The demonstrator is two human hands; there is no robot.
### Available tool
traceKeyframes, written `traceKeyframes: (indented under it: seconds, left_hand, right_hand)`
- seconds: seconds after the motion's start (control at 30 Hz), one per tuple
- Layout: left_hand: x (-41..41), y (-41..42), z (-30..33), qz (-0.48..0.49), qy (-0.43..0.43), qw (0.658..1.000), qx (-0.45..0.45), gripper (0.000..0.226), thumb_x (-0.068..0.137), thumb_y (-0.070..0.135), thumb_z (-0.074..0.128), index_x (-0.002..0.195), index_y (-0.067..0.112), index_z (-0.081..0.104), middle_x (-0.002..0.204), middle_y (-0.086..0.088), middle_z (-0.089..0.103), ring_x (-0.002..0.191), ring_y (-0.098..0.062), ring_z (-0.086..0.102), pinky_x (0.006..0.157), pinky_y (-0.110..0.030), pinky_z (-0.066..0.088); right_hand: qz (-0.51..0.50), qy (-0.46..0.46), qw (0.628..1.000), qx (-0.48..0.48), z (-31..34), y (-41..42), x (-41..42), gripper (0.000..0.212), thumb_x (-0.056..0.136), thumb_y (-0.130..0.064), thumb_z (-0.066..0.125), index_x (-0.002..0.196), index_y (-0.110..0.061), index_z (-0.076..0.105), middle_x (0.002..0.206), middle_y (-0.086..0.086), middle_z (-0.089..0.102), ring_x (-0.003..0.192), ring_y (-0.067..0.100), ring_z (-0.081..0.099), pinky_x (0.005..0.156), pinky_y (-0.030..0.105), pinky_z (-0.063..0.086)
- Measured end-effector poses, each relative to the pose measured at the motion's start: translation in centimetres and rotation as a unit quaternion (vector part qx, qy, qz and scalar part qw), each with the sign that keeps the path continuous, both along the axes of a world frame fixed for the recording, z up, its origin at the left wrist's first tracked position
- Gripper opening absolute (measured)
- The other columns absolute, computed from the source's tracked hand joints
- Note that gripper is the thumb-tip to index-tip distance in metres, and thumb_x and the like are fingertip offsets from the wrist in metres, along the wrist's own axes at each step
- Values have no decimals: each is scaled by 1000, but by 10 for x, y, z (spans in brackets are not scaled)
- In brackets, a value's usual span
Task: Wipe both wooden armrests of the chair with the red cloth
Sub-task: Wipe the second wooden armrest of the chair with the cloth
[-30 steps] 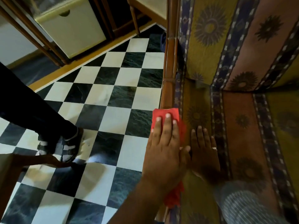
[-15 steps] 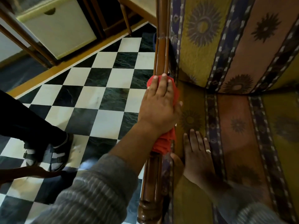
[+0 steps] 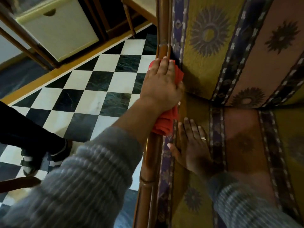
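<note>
Seen from the head camera, looking down along the left side of the chair. Left hand (image 3: 162, 83) laid palm-down over the red cloth (image 3: 164, 124), fingers stretched forward and pressing the cloth onto the wooden armrest (image 3: 152, 160); cloth bunched under the palm, one red corner poking out by the fingertips beside the back cushion (image 3: 212, 51), the rest hanging out below the wrist and draped over the rail. Armrest running from the bottom of the view up past the hand, bare polished wood showing both above the fingertips and below the cloth. Right hand (image 3: 192, 145) flat and spread on the seat cushion (image 3: 243, 145), just beside the armrest and near the trailing end of the cloth, holding nothing, a ring (image 3: 203, 138) on one finger. Grey ribbed sleeves (image 3: 85, 183) on both forearms, blurred. Left of the chair, black-and-white checkered floor (image 3: 92, 89), with a dark-trousered leg and a sandalled foot (image 3: 41, 160) standing on it. Farther back, a cream drawer front (image 3: 60, 28) with a cut-out handle, set within dark wooden framing. Second armrest out of view.
</note>
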State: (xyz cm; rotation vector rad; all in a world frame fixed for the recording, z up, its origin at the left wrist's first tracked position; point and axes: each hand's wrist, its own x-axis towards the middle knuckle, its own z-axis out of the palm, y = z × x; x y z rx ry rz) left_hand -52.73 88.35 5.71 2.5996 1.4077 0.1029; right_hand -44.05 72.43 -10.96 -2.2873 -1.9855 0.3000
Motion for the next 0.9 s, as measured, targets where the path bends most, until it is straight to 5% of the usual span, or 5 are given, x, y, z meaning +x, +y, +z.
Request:
traceKeyframes:
  seconds: [0.4,0.63,0.77,0.83,0.9]
  left_hand:
    - [28,57,2,18,15,999,25,92,88,61,34,158,10,6,168,-13,-2,155,-27,-5,126,-43,2]
    - [11,12,-5,33,-6,999,15,86,91,57,32,159,12,4,168,-11,-2,155,-26,-8,125,-42,-3]
    - [-11,-38,-9,39,-5,999,-8,81,94,55,29,159,13,4,168,-9,-3,155,-25,-8,126,-46,-1]
    - [-25,-68,-9,39,-2,999,-24,79,93,53,23,159,14,1,168,-8,-6,155,-24,-11,126,-46,-1]
    - [-39,-99,-7,44,-20,998,-49,77,93,51,18,159,16,-1,168,-6,-10,154,-23,-15,126,-45,-3]
  right_hand:
    - [10,-5,1000,-2,-6,4,2,89,92,-72,14,155,-9,11,164,17,3,151,30,-6,121,50,5]
    - [25,4,1000,14,-10,2,7,88,93,-70,21,153,-6,20,162,19,13,151,33,6,121,51,9]
    - [35,49,995,-81,5,3,14,84,93,-68,22,155,-12,11,165,13,1,152,28,-3,122,45,-2]
    - [-19,164,978,-130,26,9,12,75,97,-61,23,155,-14,14,165,11,1,152,26,-1,121,41,1]
    - [-159,406,891,-127,63,10,8,62,100,-53,29,147,-13,36,159,15,29,145,29,27,116,37,21]
